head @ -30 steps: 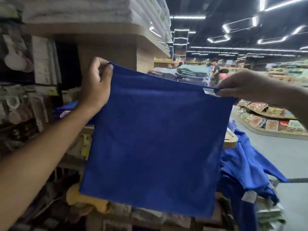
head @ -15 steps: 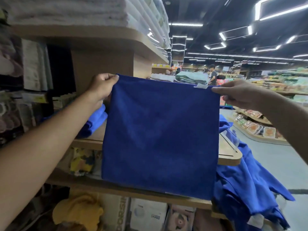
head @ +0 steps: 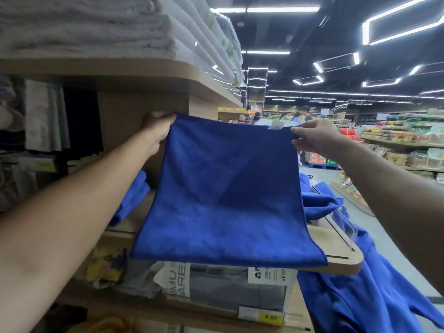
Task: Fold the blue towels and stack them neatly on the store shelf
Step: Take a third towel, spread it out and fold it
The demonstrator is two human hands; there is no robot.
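We hold the blue towel (head: 223, 193) spread out at the centre of the frame, its lower part lying over the wooden shelf (head: 341, 253). Our left hand (head: 156, 131) pinches its top left corner. Our right hand (head: 312, 138) pinches the top right corner beside a white tag (head: 276, 124), and the hands are well apart. A heap of unfolded blue towels (head: 360, 304) lies at the lower right, and folded white towels (head: 84, 27) fill the upper left.

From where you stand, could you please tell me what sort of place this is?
Most likely a retail store: folded white towels stacked on a wooden display shelf, shelves of packaged goods on the right, and a yellow price tag below the blue towel.
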